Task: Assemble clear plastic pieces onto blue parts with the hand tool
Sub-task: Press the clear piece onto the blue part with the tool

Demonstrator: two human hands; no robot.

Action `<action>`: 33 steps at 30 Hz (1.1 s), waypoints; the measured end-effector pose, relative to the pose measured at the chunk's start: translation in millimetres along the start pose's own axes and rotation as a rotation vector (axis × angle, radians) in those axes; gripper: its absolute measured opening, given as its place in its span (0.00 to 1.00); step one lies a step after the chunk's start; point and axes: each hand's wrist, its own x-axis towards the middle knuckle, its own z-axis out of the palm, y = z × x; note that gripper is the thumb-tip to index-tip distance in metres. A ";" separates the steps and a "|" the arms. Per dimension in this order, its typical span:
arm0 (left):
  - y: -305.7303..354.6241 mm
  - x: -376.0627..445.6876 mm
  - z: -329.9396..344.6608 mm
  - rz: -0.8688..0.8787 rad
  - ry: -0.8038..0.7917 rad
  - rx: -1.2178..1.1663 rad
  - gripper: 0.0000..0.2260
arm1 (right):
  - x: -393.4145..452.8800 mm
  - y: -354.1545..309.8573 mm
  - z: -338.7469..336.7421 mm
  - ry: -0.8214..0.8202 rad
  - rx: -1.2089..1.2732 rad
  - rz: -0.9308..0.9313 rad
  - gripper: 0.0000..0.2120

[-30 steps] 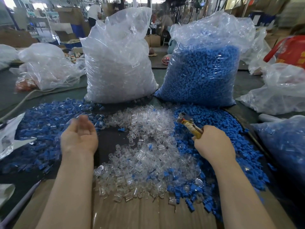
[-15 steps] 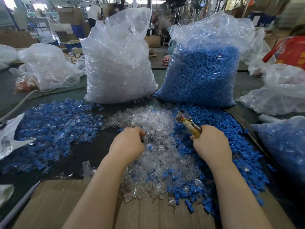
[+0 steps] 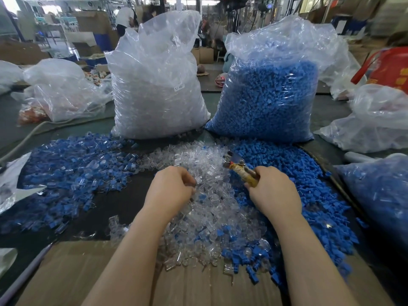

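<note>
Fingers of the left hand (image 3: 171, 191) curl down into the clear pieces pile (image 3: 198, 208); tips are buried among the pieces, so whether they pinch one cannot be told. Fingers of the right hand (image 3: 272, 193) are wrapped tight round the yellowish handle of the hand tool (image 3: 239, 168), whose metal head points up and away, over the far edge of the clear pile. How the tool's head stands is too blurred to tell.

Landmark is the clear pieces pile. Nearest the person, the pile spills onto a brown cardboard sheet (image 3: 88, 274), and both forearms cross above that sheet. The pile lies on a dark table (image 3: 123, 202), bare patch just left of the pile. The left hand sits on the pile's left-middle part; the right hand is at its right edge, where clear pieces mix with loose blue parts (image 3: 309, 184). That blue heap runs along the whole right side of the clear pile, touching it. Left of the pile, across the bare patch, lies a spread of blue parts with clear pieces on them (image 3: 72, 168).

Behind the pile stands a full bag of clear pieces (image 3: 156, 85) with a small white label, upright. Just beside it on the right, behind the blue heap, stands a full bag of blue parts (image 3: 269, 100). Far right of the pile, another bag with blue contents (image 3: 379, 195) lies at the frame edge. Far left and behind, a crumpled clear bag (image 3: 59, 89). A blurred workshop lies beyond.
</note>
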 end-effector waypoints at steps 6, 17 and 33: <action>2.5 -0.2 -2.2 0.020 0.075 -0.218 0.04 | -0.4 -3.5 -0.1 -0.065 0.038 0.052 0.06; 16.3 -3.1 1.7 -0.093 -0.105 -0.858 0.08 | 2.5 -2.3 -1.0 -0.007 0.337 0.077 0.09; 32.4 -8.8 4.9 -0.144 -0.009 -1.015 0.05 | -0.4 -11.8 -13.0 0.104 0.912 0.020 0.05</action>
